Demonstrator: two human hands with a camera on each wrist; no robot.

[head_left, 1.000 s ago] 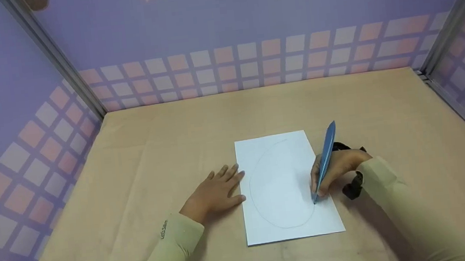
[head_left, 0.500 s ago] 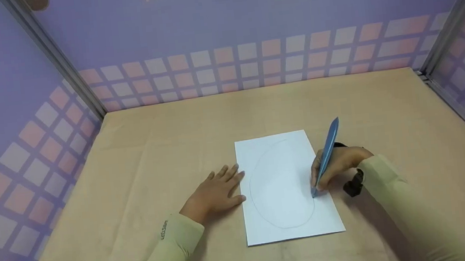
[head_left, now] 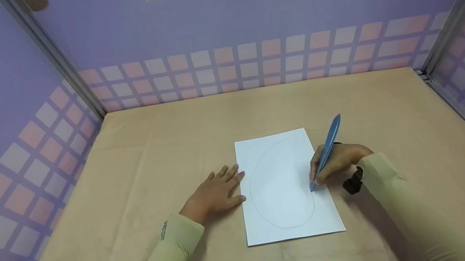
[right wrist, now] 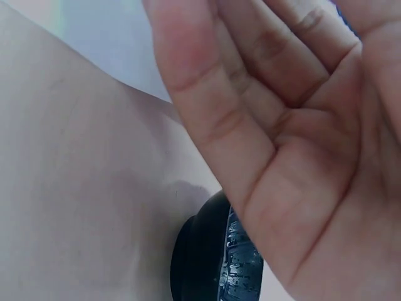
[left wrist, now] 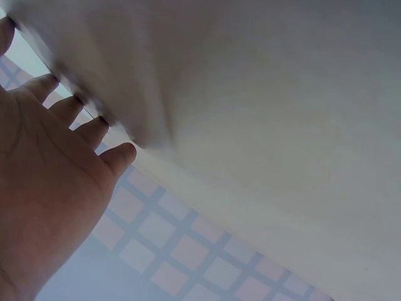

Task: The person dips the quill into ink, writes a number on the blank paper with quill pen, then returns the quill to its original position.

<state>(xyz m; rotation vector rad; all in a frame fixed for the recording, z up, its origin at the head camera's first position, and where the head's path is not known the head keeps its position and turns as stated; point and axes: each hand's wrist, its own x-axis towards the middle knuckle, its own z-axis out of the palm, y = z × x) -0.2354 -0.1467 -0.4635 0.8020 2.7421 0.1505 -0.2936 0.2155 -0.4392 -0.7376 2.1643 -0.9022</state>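
Note:
A white sheet of paper [head_left: 278,177] lies on the table, bearing a thin, large curved line like an oval with a gap at its upper right. My right hand [head_left: 334,163] pinches a blue pen [head_left: 328,148] near its lower end, the tip at the line on the paper's right side. In the right wrist view the curled fingers [right wrist: 207,119] show, with the pen almost wholly hidden behind them. My left hand [head_left: 215,195] rests flat with fingers spread, its fingertips on the paper's left edge. The left wrist view shows its palm [left wrist: 50,169] and straight fingers.
A beige cloth [head_left: 174,154] covers the table. Purple walls with pink and white checks [head_left: 247,66] stand behind and at both sides, with metal posts [head_left: 63,66] in the corners. A black wrist device [head_left: 353,181] sits by the right sleeve [head_left: 394,191].
My right hand and the pen have moved a little up the page, away from me. The curved line on the right side has grown longer. My left hand has stayed still.

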